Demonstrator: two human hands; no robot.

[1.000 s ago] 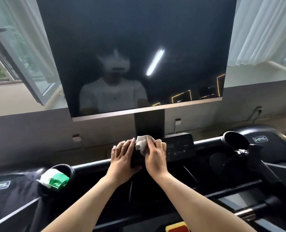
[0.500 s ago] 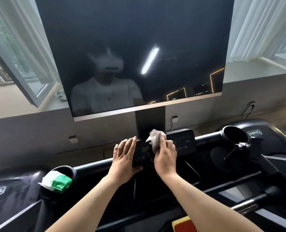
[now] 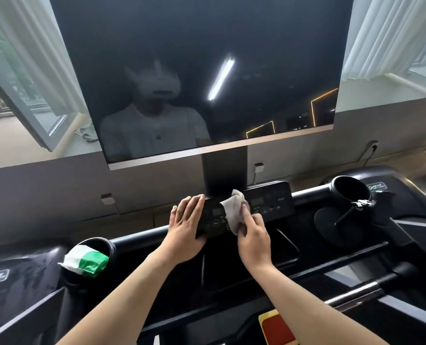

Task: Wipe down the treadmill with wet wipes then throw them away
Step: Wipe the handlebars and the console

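A crumpled wet wipe [image 3: 232,210] is held against the middle of the treadmill's control panel [image 3: 269,200], just below the post of the large dark screen [image 3: 207,70]. It is pinched between the thumb and curled fingers of the right hand [image 3: 253,235], with its upper corner standing free above the panel's top edge. The left hand [image 3: 185,224] is laid flat over the panel's left end, fingers straight and close together, so that the panel appears to be steadied. The wiping of the console is judged to be under way. The rails, the cup holders and the deck are probably yet to be done, and no bin is seen.

The main hazard is posed by the touch keys under and beside the wipe. If too much pressure is applied over them, a key could be triggered and the belt started while it is being stood on. Whether the console is powered cannot be told, though faint digits seem to be shown. Moisture could also be squeezed into the display seams if the wipe is pressed hard or left in one spot. Only a small part of the wipe is gripped, so it could be dragged loose on a stroke. Fresh wipes are available from the green-and-white pack [image 3: 85,262] wedged in the left cup holder [image 3: 110,245].
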